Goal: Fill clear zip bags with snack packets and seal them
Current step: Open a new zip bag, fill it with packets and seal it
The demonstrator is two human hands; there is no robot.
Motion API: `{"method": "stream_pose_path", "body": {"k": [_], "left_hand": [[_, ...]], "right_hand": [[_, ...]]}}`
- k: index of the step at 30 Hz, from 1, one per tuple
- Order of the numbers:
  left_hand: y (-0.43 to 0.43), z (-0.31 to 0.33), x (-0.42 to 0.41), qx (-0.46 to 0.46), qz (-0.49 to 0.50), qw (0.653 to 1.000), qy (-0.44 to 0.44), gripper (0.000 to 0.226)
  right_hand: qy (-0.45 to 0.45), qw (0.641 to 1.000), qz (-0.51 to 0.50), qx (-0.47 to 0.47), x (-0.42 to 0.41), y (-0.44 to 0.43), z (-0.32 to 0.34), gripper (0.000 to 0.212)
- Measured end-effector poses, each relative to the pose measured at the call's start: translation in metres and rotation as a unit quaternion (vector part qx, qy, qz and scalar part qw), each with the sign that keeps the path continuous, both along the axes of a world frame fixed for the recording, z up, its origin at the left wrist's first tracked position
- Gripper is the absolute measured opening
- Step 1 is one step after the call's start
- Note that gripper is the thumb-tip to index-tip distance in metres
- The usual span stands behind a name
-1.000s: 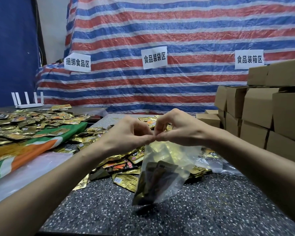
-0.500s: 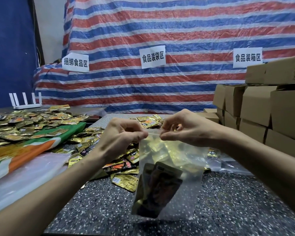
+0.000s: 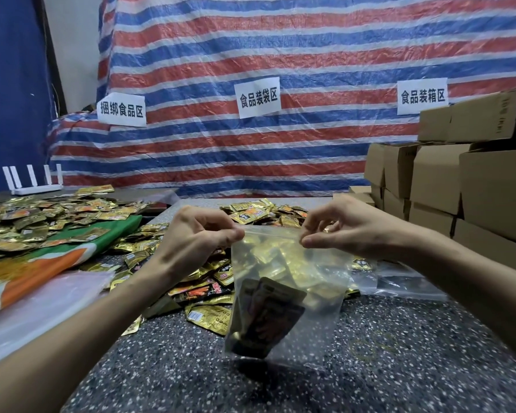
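Clear plastic zip bag [image 3: 319,296] hangs over the dark speckled bench [image 3: 385,377], near centre. Left hand [image 3: 197,242]: fingers pinch the bag's top left corner. Right hand [image 3: 349,231]: fingers pinch the top edge at right. Dark snack packets [image 3: 268,320] sit low left inside. Zip strip possibly closed; view unclear. Heap of gold foil packets [image 3: 212,275] lies behind, left.

- Left hand [image 3: 197,236] is curled, its thumb and fingers [image 3: 236,234] pinching the left end of the zip bag [image 3: 283,293] top.
- Right hand [image 3: 349,231] pinches the right end.
- Both forearms reach in from the lower corners.
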State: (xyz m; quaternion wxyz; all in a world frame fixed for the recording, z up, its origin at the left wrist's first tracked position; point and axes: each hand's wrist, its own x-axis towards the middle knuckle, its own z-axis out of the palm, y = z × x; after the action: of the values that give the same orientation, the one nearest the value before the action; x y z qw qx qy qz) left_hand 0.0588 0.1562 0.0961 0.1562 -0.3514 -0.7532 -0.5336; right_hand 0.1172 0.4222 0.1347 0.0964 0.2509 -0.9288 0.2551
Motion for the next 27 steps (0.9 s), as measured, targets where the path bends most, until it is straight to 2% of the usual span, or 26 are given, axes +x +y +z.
{"method": "stream_pose_path", "body": {"k": [10,17,20,27], "left_hand": [[-0.005,-0.003,-0.005,-0.001,-0.004,1.0,-0.009,0.009],[0.001,-0.002,-0.006,-0.01,-0.007,1.0,-0.001,0.011],[0.0,-0.003,-0.006,-0.008,-0.007,1.0,-0.001,0.005],[0.0,-0.006,-0.001,-0.018,-0.001,0.999,0.035,0.007]], "right_hand": [[-0.031,0.999,0.0,-0.043,0.008,0.036,-0.012,0.007],[-0.017,0.998,-0.024,-0.048,0.015,0.046,-0.014,0.007],[-0.004,0.998,-0.035,-0.049,0.018,0.046,-0.015,0.007],[0.042,0.997,-0.061,-0.015,0.025,0.05,-0.02,0.018]]}}
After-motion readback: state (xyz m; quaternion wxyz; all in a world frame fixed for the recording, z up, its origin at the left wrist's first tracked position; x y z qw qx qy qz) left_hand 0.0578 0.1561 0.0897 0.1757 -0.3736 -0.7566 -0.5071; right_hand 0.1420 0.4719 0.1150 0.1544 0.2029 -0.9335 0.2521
